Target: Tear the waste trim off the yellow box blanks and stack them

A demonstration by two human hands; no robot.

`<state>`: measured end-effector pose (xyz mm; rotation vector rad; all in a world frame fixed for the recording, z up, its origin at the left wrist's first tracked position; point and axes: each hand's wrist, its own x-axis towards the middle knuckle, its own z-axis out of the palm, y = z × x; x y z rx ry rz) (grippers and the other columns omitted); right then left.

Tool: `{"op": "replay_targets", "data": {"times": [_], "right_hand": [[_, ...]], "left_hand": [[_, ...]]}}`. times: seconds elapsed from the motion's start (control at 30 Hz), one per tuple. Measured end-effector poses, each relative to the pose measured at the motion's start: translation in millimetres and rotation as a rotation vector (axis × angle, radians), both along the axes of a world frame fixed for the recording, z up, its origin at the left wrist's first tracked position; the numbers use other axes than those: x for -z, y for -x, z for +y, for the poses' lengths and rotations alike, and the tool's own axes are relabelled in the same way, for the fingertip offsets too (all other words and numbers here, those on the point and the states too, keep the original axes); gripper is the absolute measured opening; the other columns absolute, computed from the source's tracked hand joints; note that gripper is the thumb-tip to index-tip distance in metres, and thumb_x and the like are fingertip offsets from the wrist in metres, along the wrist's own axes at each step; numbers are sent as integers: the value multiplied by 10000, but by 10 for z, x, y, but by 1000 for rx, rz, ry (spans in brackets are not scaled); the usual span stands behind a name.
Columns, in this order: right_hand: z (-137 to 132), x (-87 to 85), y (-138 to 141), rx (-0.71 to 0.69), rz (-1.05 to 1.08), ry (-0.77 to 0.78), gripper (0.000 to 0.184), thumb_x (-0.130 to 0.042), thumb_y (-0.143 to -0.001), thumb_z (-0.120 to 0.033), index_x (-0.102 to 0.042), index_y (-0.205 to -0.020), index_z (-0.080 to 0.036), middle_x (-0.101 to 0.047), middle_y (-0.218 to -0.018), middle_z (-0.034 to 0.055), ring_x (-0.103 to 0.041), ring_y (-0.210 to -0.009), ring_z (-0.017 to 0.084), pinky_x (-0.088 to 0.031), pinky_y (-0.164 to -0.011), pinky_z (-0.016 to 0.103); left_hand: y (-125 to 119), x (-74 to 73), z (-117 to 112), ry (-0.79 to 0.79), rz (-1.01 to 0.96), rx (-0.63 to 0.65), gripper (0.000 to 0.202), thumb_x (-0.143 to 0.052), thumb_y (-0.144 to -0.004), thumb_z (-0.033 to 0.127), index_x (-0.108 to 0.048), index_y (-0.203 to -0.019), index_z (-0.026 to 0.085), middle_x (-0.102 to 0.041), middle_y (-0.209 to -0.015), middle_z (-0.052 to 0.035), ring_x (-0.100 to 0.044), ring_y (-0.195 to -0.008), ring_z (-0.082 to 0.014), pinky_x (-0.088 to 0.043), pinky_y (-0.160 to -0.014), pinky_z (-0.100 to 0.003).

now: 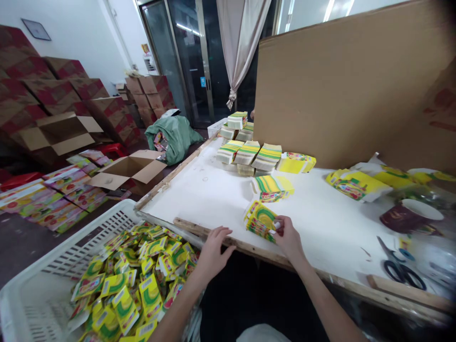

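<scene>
- One right hand (288,237), grip pinching the right end of yellow printed packaging (261,219), piece count unclear, at the near edge of the tabletop (199,190).
- One left hand (215,251), grip spread, thumb apart from fingers, over the same edge.
- One yellow-green carton stack (269,187), just beyond the packaging.
- Several banded-looking bundles (245,154), grouped toward the far left corner.
- One white basket (32,285), beside the near left corner, heaped with small yellow cartons (149,292).
- One pair of black-handled scissors (399,265), near right corner.
- One dark cup (402,217), tipped, toward the right edge.
</scene>
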<state>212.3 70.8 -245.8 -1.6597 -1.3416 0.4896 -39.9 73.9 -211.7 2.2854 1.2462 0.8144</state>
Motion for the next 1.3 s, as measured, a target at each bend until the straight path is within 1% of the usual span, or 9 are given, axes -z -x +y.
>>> {"op": "replay_targets", "data": {"times": [0.1,0.23,0.37,0.6,0.73,0.87,1.07,1.17,1.3], "right_hand": [[13,-63,-158,80,114,-89,370,-560,-655,-249,-398,-985,-204,-507,-768,-10,-553,-656,144,-494,-635,306],[-19,-147,-348,147,217,-167,418,-611,-629,-327,-395,-964,-200,-502,-757,-12,-549,-650,137,-501,-624,303],[-110,-101,-452,167,362,-183,459,-683,-574,-314,-429,-941,-204,-529,-769,-2,-554,-665,141,-505,-627,303],[-179,14,-355,98,427,-133,447,-686,-587,-311,-439,-948,-214,-543,-768,1,-567,-675,150,-508,-637,314],[-81,-39,-102,5,450,-78,440,-682,-584,-323,-443,-935,-207,-554,-751,3,-567,-653,155,-504,-604,309],[-5,-177,196,-89,487,-61,408,-651,-606,-261,-430,-945,-206,-553,-789,11,-565,-670,147,-493,-624,297],[-98,-419,662,-366,513,19,381,-560,-661,-140,-389,-992,-222,-528,-766,-15,-545,-668,128,-468,-611,263],[-193,-510,851,-387,499,12,375,-525,-666,-100,-382,-988,-228,-522,-777,-17,-528,-659,118,-458,-613,254],[-320,-566,1022,-414,464,36,378,-535,-657,-98,-424,-992,-232,-491,-782,-16,-502,-695,124,-452,-631,244]], "left_hand": [[-432,-6,274,-21,98,167,440,-517,-729,191,-421,-1159,197,-465,-1204,-104,-353,-1182,-226,-295,-974,-410],[-900,108,745,-26,166,351,798,-745,-474,291,-405,-1192,219,-378,-1311,-131,-282,-1230,-316,-200,-995,-487],[-1115,229,1025,-50,290,509,762,-737,-440,447,-480,-1119,215,-508,-1146,-136,-435,-1086,-335,-274,-932,-472],[-569,271,1077,-29,287,297,628,-672,-566,435,-480,-1120,209,-499,-1067,-122,-442,-1022,-301,-301,-898,-436],[-229,168,1057,-2,277,213,842,-719,-462,501,-415,-1196,220,-446,-1178,-130,-371,-1128,-310,-213,-968,-481],[-284,59,796,79,-165,118,1031,-731,-432,524,-277,-1292,182,-304,-1339,-158,-235,-1247,-302,-148,-1016,-484],[-688,-84,253,772,-1254,71,506,-475,-748,495,-476,-1121,152,-565,-1088,-112,-521,-1025,-231,-401,-859,-358],[-751,-199,193,805,-1506,-55,410,-425,-750,507,-529,-940,159,-598,-853,-64,-577,-857,-197,-440,-758,-323],[-700,-272,235,731,-1615,-214,394,-359,-754,566,-456,-700,188,-428,-568,31,-481,-526,-103,-427,-575,-251]]}}
